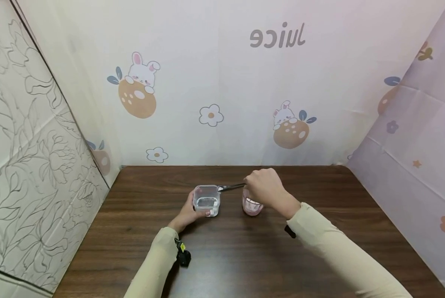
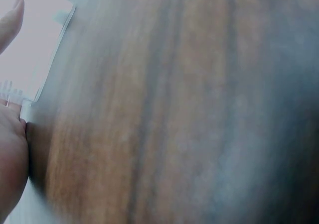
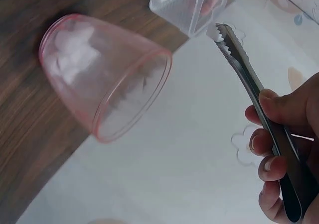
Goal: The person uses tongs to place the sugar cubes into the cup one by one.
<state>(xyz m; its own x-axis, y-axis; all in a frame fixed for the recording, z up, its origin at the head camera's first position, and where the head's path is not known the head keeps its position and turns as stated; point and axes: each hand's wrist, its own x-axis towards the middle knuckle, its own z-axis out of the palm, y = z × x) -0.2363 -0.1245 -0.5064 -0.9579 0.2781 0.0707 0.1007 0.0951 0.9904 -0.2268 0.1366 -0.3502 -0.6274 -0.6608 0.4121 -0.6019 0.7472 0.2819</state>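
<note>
A clear square plastic container [image 1: 206,190] is gripped by my left hand [image 1: 187,213], whose thumb lies along its near side. Several small white pieces [image 1: 214,207] lie toward the container's right side. My right hand [image 1: 265,188] holds metal tongs [image 3: 246,77] that point left. Between their toothed tips sits a white piece [image 3: 216,34], close to the container's upper right rim. Below the right hand stands a pink-tinted clear cup [image 3: 104,74] with white pieces [image 3: 75,57] at its bottom. Only part of the left hand and container edge appears in the left wrist view.
The dark wooden table [image 1: 237,256] meets a patterned wall covering [image 1: 218,82] at its back edge. Further patterned panels stand on the left and right. A dark wrist device [image 1: 184,254] hangs at the left sleeve.
</note>
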